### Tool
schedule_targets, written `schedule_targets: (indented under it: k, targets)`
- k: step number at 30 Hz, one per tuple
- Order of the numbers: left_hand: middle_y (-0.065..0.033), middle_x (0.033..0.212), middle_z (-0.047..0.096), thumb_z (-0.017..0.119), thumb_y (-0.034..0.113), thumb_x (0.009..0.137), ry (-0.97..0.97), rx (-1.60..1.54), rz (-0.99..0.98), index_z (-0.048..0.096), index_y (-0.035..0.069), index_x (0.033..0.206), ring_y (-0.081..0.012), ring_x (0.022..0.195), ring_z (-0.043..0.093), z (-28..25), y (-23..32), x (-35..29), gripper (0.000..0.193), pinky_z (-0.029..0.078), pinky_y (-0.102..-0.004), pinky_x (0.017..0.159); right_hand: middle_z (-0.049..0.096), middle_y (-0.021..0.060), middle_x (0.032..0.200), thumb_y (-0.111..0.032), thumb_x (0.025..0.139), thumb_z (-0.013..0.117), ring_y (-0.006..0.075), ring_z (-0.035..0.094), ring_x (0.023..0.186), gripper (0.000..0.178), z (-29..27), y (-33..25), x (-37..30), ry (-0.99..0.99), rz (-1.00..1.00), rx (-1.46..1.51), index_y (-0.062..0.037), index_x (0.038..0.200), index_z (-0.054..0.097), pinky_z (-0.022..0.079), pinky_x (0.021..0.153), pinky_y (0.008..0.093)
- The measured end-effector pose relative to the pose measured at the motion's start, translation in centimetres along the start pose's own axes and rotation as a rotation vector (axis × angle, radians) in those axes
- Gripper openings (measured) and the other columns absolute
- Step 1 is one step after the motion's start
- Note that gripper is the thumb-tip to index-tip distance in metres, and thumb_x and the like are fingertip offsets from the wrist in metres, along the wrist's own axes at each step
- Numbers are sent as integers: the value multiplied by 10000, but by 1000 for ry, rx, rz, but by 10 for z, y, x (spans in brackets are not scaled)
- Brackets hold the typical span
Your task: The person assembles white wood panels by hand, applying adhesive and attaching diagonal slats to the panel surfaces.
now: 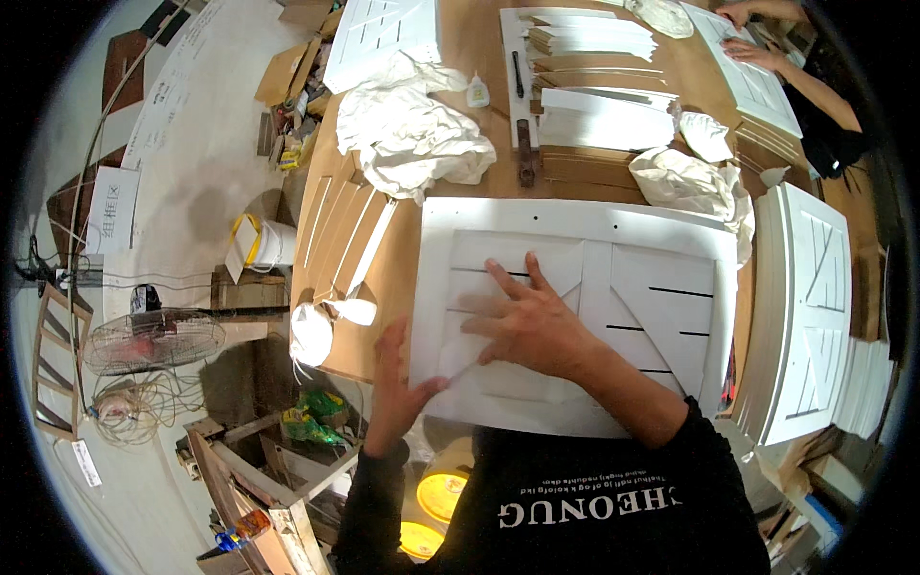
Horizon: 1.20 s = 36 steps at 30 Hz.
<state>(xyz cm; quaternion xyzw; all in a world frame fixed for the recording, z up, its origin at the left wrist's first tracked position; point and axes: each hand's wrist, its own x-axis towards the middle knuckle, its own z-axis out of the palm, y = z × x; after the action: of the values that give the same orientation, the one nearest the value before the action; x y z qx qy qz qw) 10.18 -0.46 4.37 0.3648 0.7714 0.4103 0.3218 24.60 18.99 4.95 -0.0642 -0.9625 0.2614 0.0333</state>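
In front of me a white door-like panel (498, 213) lies at the table's near edge, with raised frame strips, diagonal braces and several dark slots. My right hand (537, 331) is over its left half, fingers spread and partly blurred; I see nothing held in it. Whether the palm presses on the surface is hard to tell. At the panel's left edge is my left hand (390, 388), fingers pointing up and thumb stretched apart toward the lower left corner. It looks open, with its thumb over or against the edge.
White cloths (412, 129) and a small glue bottle (477, 92) lie beyond the panel. Thin white strips (599, 117) sit in stacks mid-table. Finished-looking panels (805, 316) stand stacked at right. A co-worker's hands (752, 53) touch another panel. A fan (153, 342) stands left.
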Motion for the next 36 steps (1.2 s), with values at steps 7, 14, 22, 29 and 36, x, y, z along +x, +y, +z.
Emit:
schedule_targets:
  k: [7, 14, 22, 29, 36]
  targets:
    - [-98, 1206, 520, 790, 296, 612, 55, 779, 387, 668, 115, 1044, -347, 1192, 406, -3, 35, 1, 484, 309, -468, 977, 484, -39, 1345, -411, 704, 722, 314, 284, 1354, 466, 4, 1, 0, 9, 15, 14, -217, 1117, 626, 114, 1071, 666]
    - [-98, 1201, 520, 776, 222, 624, 25, 720, 399, 658, 105, 1043, -331, 1199, 418, -3, 34, 0, 451, 309, -468, 987, 467, -16, 1370, -508, 741, 638, 240, 313, 1350, 513, 9, 13, 4, -33, -106, 4, -193, 1146, 610, 129, 1073, 651]
    - [-169, 1406, 338, 755, 252, 700, -199, -360, -215, 142, 29, 1452, -271, 1295, 337, -8, -5, 14, 996, 302, -377, 1053, 481, -35, 1357, -443, 735, 677, 229, 326, 1347, 456, 10, 13, 2, -29, -95, 48, -201, 1114, 604, 100, 1109, 608]
    - [-154, 1409, 322, 719, 241, 740, -220, -301, -298, 114, 16, 1462, -244, 1289, 334, 1, -1, 19, 968, 293, -363, 1064, 484, -9, 1349, -401, 729, 704, 225, 330, 1345, 480, 6, 12, 2, -32, -69, 48, -162, 1128, 585, 86, 1120, 599]
    - [-138, 1365, 379, 727, 239, 754, -196, -295, -395, 114, 21, 1459, -222, 1235, 399, 4, -12, 17, 959, 351, -351, 1025, 488, 16, 1336, -400, 758, 678, 215, 316, 1349, 476, 6, 16, 3, -52, -70, 85, -140, 1140, 568, 86, 1126, 587]
